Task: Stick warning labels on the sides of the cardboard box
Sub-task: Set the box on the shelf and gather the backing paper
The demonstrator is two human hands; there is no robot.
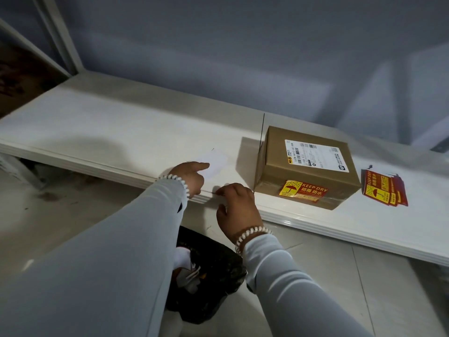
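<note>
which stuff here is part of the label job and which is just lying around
Job: cardboard box; KEEP DRY label on its near side; spare labels; white backing paper under left hand.
Lying about: black rubbish bag on the floor.

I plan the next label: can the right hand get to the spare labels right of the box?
Probably yes: the right hand seems empty, and the labels lie uncovered beyond the box.

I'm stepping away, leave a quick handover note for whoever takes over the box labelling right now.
Left hand: index finger on a white backing slip on the table.
Right hand: at the table edge, fingers curled; what it pinches is unclear.
Cardboard box: on the table, right of the hands.
Done: one KEEP DRY label on the near side.
Left: other sides; spare labels lie right of the box.
</note>
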